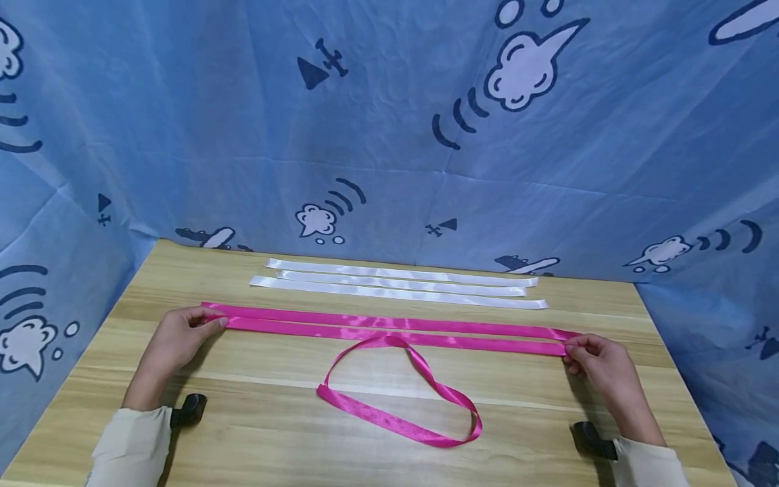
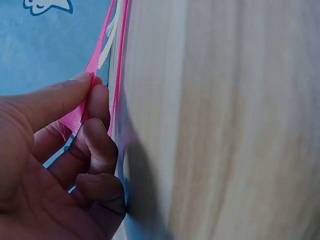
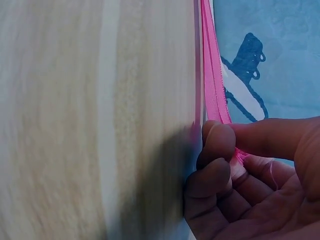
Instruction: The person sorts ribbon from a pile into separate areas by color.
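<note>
Two long pink satin ribbons run side by side across the wooden table. My left hand (image 1: 182, 335) pinches the left end of the far pink ribbon (image 1: 395, 321) between thumb and fingertips; in the left wrist view a short pink tail (image 2: 74, 117) sticks out past the pinch. My right hand (image 1: 599, 362) pinches that ribbon's other end, its frayed edge (image 3: 241, 157) showing behind the fingers. Stretched straight, it hangs close over the table. The near pink ribbon (image 1: 462, 341) lies flat just in front, its ends right by my fingertips.
A third pink ribbon (image 1: 389, 419) lies twisted in a loose loop nearer me, its top overlapping the near ribbon. Three white ribbons (image 1: 395, 292) lie lengthwise toward the back of the table (image 1: 292, 446). A blue patterned cloth (image 1: 389, 135) hangs behind and at both sides.
</note>
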Tool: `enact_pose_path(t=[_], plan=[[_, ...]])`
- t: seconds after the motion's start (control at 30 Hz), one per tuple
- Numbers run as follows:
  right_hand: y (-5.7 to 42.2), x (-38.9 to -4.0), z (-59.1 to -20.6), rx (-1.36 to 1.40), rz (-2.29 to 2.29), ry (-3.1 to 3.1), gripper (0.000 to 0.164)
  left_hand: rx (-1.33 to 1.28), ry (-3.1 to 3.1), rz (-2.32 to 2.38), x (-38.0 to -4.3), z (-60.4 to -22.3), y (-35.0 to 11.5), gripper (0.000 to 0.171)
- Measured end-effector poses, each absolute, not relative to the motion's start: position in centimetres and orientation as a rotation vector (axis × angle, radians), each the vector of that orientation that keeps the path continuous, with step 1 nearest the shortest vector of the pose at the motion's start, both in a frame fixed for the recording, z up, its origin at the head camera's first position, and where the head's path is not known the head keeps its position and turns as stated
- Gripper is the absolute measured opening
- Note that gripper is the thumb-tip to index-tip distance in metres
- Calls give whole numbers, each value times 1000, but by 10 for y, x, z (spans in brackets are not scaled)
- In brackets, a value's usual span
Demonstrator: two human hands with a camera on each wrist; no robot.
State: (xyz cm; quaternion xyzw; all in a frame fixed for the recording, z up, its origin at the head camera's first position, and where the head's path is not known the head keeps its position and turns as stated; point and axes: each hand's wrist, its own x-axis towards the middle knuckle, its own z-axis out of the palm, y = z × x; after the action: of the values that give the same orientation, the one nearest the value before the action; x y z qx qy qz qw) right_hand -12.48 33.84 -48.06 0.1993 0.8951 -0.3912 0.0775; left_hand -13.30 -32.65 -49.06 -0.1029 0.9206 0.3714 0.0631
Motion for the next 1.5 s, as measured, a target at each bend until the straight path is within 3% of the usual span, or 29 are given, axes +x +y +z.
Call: enact_pose_path(t=[0.53, 0.8, 0.97, 1.27, 1.5], plan=[[353, -116, -476, 755, -1119, 2822, 34, -367, 2780, 1135, -124, -484, -339, 45], [347, -110, -464, 784, -1055, 2947, 34, -460, 2779, 1198, -119, -476, -346, 41], [324, -106, -455, 645, -1041, 3090, 25, -327, 2802, 1210, -119, -467, -326, 40], [271, -100, -451, 165, -1055, 3207, 18, -28, 2773, 1278, -128, -457, -268, 21], [229, -99, -451, -41, -1086, 3099, 21, 119, 2729, 1277, -134, -467, -230, 20]])
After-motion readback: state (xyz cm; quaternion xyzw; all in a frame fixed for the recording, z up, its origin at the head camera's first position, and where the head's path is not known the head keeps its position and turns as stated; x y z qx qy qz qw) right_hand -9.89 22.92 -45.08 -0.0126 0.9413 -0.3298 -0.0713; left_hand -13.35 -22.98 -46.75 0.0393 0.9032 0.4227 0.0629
